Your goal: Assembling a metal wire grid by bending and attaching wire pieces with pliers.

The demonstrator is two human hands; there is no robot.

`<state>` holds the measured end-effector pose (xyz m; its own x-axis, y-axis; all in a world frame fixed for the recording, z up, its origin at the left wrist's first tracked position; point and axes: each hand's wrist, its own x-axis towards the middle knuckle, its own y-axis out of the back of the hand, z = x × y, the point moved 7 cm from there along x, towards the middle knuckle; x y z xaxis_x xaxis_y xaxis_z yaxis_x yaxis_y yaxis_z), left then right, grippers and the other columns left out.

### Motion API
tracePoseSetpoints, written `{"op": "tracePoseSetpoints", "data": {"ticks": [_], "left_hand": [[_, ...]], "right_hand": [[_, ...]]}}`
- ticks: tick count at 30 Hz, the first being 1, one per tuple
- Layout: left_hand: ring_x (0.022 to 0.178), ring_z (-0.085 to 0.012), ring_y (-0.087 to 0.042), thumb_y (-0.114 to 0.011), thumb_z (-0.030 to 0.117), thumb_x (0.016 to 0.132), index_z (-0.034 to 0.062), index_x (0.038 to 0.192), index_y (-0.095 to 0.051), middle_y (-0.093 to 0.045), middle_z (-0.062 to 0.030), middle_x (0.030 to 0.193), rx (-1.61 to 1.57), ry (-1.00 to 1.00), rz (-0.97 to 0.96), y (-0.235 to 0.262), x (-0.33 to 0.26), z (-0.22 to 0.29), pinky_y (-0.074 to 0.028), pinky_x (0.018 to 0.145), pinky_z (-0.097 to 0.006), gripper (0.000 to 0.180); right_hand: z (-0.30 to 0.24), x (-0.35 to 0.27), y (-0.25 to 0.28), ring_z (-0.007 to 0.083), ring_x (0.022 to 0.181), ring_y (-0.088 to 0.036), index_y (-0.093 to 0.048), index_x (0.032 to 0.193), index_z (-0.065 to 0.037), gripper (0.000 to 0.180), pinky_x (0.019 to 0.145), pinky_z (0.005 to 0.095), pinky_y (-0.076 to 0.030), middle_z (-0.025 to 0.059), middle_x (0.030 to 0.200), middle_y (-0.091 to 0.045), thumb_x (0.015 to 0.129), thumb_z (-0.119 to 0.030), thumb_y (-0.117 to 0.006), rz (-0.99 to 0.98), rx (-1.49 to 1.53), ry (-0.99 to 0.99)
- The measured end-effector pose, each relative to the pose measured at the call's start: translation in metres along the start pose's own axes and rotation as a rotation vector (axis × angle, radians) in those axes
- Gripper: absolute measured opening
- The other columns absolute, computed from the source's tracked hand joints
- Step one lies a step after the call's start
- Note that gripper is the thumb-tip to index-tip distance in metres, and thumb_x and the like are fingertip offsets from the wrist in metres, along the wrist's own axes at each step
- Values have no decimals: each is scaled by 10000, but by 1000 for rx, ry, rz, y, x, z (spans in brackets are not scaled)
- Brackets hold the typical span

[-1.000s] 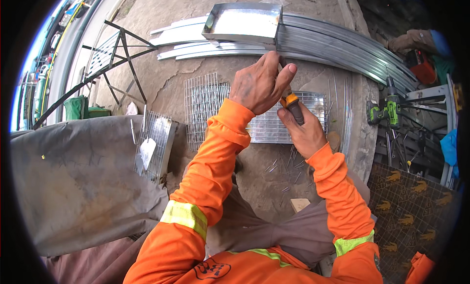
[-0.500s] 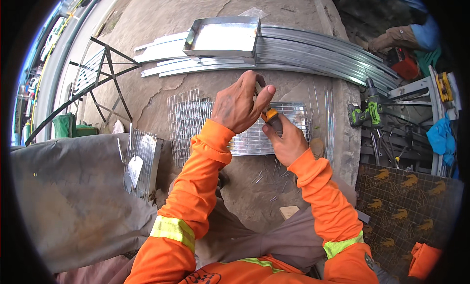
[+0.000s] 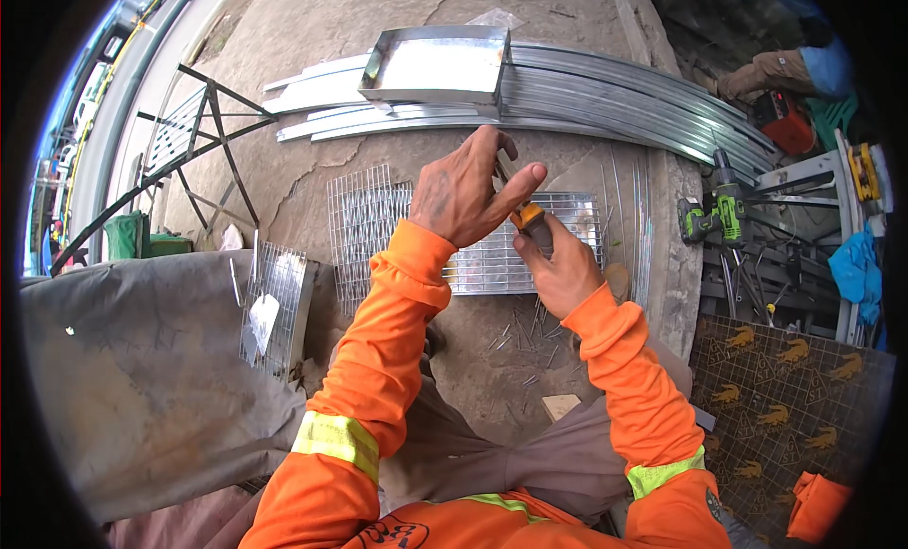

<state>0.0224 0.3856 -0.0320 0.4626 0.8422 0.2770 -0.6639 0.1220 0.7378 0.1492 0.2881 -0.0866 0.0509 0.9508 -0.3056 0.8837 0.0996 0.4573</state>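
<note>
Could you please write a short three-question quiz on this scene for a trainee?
1. True or false: the right hand grips a yellow-handled tool.
2. What lies flat under both hands? A) wire mesh B) plywood C) cloth
3. Which green tool stands to the person's right?

Key: 1 true. 2 A. 3 the drill. The left hand has its fingers spread over the tool's tip, which is hidden.
</note>
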Motion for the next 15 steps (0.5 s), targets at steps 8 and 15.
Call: {"op": "tracePoseSetpoints", "data": {"ticks": [8, 15], "left_hand": [[616, -262, -676, -635, 551, 956, 42, 1033, -553, -682, -118, 907, 39, -23, -2, 3, -1, 0, -524, 580, -386, 521], [623, -264, -676, -642, 536, 956, 44, 1011, -553, -678, -113, 888, 51, -58, 31, -3, 3, 1, -525, 578, -384, 503]], "right_hand": [[-4, -2, 2, 468, 968, -674, -556, 1263, -12, 397, 820, 494, -516, 268, 1002, -699, 976, -275, -632, 26, -77, 19], [-2, -2, 9, 472, 999, -667, -551, 1297, -18, 402, 848, 497, -517, 272, 1040, -696, 979, -253, -625, 33, -74, -8]]}}
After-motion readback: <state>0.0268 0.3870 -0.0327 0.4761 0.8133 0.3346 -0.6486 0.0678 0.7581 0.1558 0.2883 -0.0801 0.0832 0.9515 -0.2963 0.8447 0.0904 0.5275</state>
